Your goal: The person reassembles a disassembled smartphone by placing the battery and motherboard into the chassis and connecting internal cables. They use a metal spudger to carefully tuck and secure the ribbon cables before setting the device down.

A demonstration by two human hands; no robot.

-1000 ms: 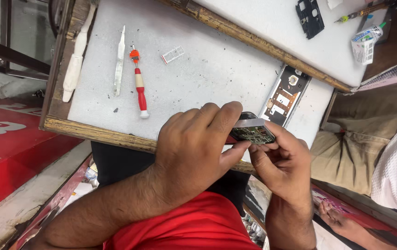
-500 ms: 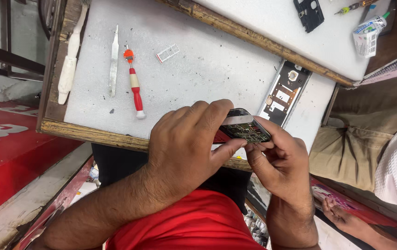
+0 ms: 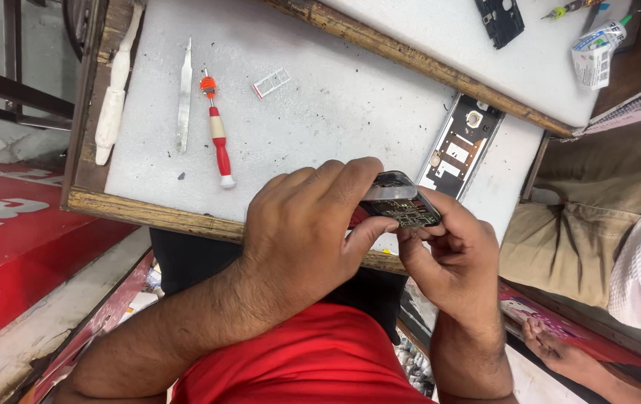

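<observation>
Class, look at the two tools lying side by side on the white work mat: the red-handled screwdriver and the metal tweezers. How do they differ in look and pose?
The screwdriver is red with an orange cap and a white end; the tweezers are plain silvery metal. The screwdriver has a rounded handle, the tweezers are flat and tapered. The screwdriver leans slightly, the tweezers lie straighter, farther left. Both rest untouched on the mat, apart from the hands.

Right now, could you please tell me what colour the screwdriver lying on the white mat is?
The screwdriver is red with a cream band and an orange cap, seen in the head view.
</observation>
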